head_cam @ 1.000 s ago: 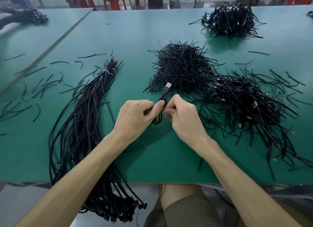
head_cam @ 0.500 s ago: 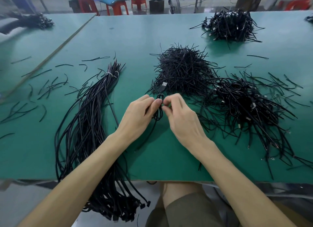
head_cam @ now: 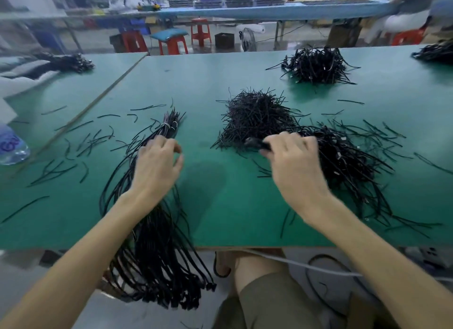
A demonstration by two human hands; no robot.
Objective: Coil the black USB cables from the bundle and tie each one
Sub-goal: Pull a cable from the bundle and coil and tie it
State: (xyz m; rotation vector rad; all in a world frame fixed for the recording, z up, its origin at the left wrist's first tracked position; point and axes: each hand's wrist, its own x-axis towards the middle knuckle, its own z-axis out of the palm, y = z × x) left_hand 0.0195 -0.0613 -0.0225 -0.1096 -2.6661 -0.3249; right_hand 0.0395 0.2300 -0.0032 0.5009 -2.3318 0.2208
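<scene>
A long bundle of black USB cables (head_cam: 157,242) lies on the left of the green table and hangs over its front edge. My left hand (head_cam: 157,164) hovers over the bundle's upper part, fingers spread, holding nothing. My right hand (head_cam: 291,161) pinches a small coiled black cable (head_cam: 256,143) and holds it by the near edge of the heap of black twist ties (head_cam: 255,117). A heap of coiled, tied cables (head_cam: 348,161) lies just right of that hand.
Another heap of coiled cables (head_cam: 316,66) sits far right on the green table (head_cam: 220,206). Loose black ties (head_cam: 73,147) are scattered at the left. A plastic bottle (head_cam: 12,147) lies at the left edge. Red stools (head_cam: 172,44) stand beyond the table.
My hands have parted. The left let go of the coil and moved left over the bundle. The right carried the coiled cable to the right, toward the heaps. The camera tilted up.
</scene>
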